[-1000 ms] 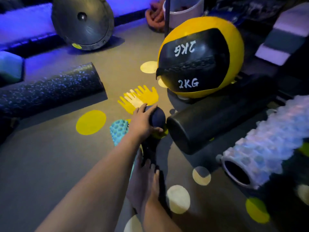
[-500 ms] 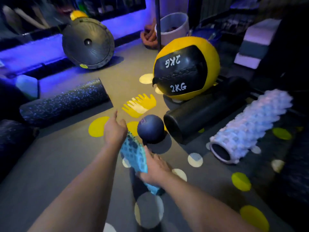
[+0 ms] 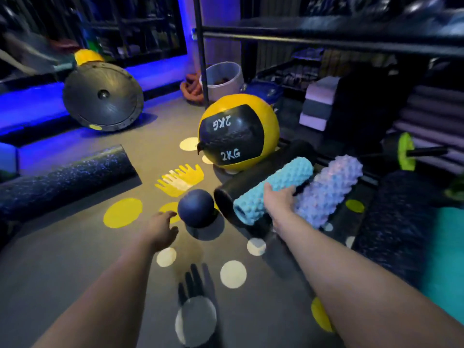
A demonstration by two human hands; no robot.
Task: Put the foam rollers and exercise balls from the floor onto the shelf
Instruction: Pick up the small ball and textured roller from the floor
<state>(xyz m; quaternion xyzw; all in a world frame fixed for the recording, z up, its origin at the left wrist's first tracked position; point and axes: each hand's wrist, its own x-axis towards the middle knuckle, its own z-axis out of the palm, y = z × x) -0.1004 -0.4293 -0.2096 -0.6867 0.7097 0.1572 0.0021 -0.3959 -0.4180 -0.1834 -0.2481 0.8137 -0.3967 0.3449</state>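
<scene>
My right hand [image 3: 277, 200] grips a light blue knobbly foam roller [image 3: 273, 188], held in the air above a smooth black roller [image 3: 253, 175] on the floor. My left hand [image 3: 160, 228] hovers with relaxed fingers, just left of a small dark ball [image 3: 196, 208], apart from it. A yellow and black 2KG medicine ball [image 3: 238, 133] sits behind. A pale lilac knobbly roller [image 3: 329, 190] lies to the right, and a speckled black roller [image 3: 67, 178] lies at the left. The dark metal shelf rail [image 3: 326, 40] crosses the upper right.
A black balance dome [image 3: 103, 96] leans at the back left. A white bucket [image 3: 222, 80] stands by the shelf post [image 3: 202, 51]. Foam blocks [image 3: 317, 104], stacked mats and another speckled roller [image 3: 391, 222] crowd the right. Yellow and white dots mark the grey floor [image 3: 75, 259].
My right hand has lifted the blue roller off the floor and swung it up to the right. My left hand has let go of the small dark ball and drawn back.
</scene>
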